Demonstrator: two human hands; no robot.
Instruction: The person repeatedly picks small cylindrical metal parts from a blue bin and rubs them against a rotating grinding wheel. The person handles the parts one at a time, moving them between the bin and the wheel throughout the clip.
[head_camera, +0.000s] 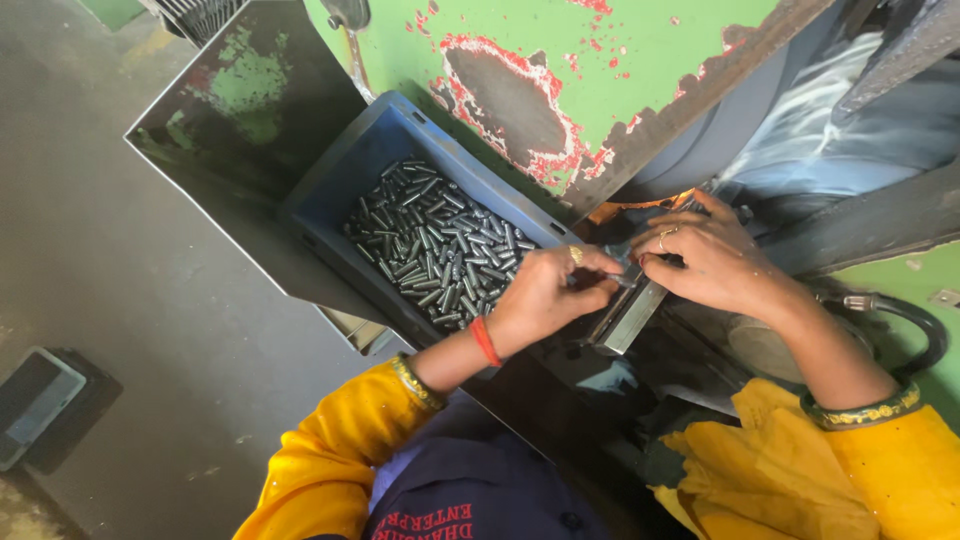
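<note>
My left hand (552, 292) pinches a small dark metal pin at its fingertips, just right of a blue plastic bin (345, 165). The bin is filled with several short dark metal pins (435, 245). My right hand (708, 257), wearing a ring, rests with curled fingers on a slanted metal guide rail (630, 315) of the machine, its fingertips meeting those of the left hand. Whether the right hand holds a pin is hidden by its fingers. Both arms wear yellow sleeves and bangles.
A green machine body (640, 60) with chipped red and bare patches rises behind the bin. A black hose (915, 320) curves at the right. A grey sheet-metal chute (230, 130) sits left of the bin. A dark box (35, 400) lies on the concrete floor at left.
</note>
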